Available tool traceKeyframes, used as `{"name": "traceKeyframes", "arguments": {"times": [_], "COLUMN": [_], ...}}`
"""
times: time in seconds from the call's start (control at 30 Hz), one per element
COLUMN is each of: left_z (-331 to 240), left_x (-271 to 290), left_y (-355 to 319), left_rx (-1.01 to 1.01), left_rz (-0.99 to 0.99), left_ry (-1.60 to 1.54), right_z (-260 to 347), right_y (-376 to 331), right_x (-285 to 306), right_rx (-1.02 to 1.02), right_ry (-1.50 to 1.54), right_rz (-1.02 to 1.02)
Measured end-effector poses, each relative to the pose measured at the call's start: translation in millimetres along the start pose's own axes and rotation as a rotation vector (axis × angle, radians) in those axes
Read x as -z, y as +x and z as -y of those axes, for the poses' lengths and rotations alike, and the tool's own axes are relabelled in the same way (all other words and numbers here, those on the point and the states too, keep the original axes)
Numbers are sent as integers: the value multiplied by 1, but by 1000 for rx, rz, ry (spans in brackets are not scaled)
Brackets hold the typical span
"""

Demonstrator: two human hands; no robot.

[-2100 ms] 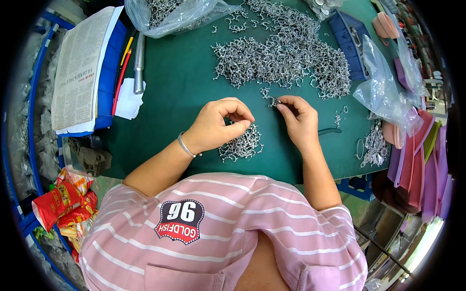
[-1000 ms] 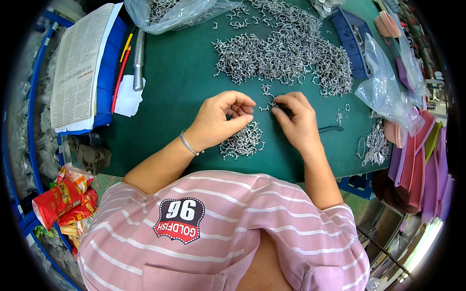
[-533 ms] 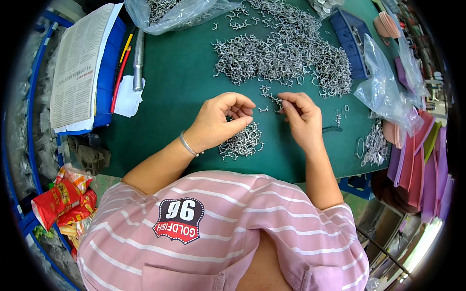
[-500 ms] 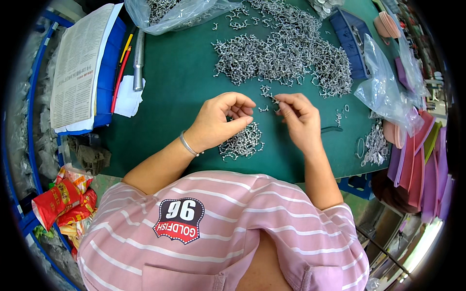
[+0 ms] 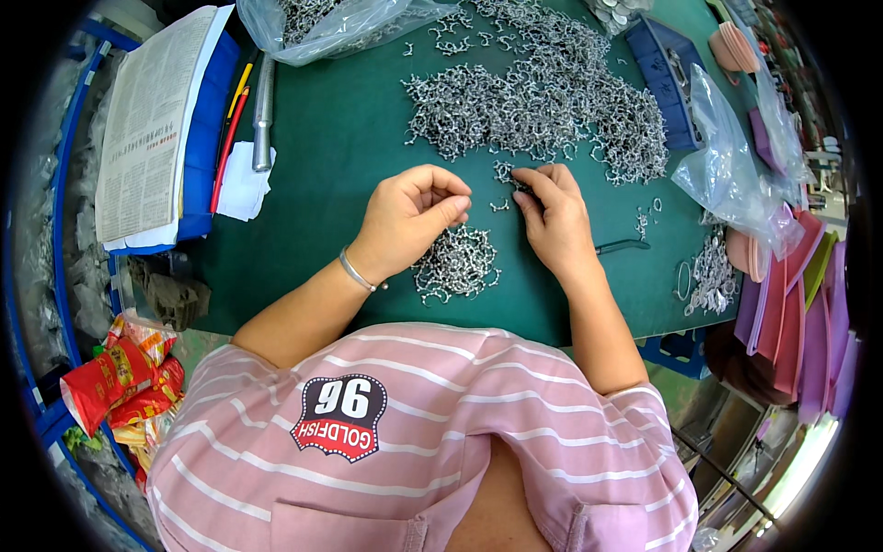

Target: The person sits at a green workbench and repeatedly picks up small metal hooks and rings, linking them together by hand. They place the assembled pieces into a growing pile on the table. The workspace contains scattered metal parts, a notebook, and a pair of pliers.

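A small heap of curved silver metal pieces point(image 5: 457, 265) lies on the green tabletop close to me. My left hand point(image 5: 414, 221) hovers at its upper left edge, fingers curled in and thumb brought up to them. Whatever may be pinched there is too small to make out. Across from it, my right hand point(image 5: 559, 219) reaches with its index finger to a few loose silver pieces point(image 5: 503, 172); its thumb stands apart from that finger. One single curved piece point(image 5: 499, 205) lies between the two hands. Beyond them spreads a large pile of similar pieces point(image 5: 533, 106).
A clear bag of pieces point(image 5: 354, 32) lies at the far left. Left stand a blue bin with newspaper point(image 5: 198, 175), a red pencil point(image 5: 229, 152) and a metal rod point(image 5: 263, 115). Right are a blue tray point(image 5: 662, 87), black tweezers-like tool point(image 5: 623, 246) and silver parts point(image 5: 713, 276).
My right hand has moved a little away and left, its fingers now at the loose pieces. My left hand has shifted slightly left, and its fingers have drawn closer together.
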State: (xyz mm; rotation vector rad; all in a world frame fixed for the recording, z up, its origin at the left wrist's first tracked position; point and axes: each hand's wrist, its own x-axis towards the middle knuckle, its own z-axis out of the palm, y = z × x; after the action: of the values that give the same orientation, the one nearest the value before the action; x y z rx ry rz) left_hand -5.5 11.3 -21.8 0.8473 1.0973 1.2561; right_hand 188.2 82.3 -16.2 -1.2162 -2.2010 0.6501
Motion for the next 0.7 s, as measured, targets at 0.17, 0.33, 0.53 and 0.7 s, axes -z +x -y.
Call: {"name": "traceKeyframes", "arguments": {"times": [0.17, 0.33, 0.53, 0.7], "left_z": [-1, 0, -1, 1], "left_x": [2, 3, 0, 0], "left_y": [0, 0, -3, -6], "left_rx": [-25, -8, -149, -124], "left_rz": [-27, -17, 78, 149], "left_ry": [5, 48, 319, 316], "right_z": [0, 5, 20, 37], "right_y": [0, -7, -14, -21], "right_x": [1, 2, -2, -2], "right_rx": [59, 204, 36, -116], "right_ry": [-96, -81, 275, 560], "right_rz": [-47, 108, 87, 95]}}
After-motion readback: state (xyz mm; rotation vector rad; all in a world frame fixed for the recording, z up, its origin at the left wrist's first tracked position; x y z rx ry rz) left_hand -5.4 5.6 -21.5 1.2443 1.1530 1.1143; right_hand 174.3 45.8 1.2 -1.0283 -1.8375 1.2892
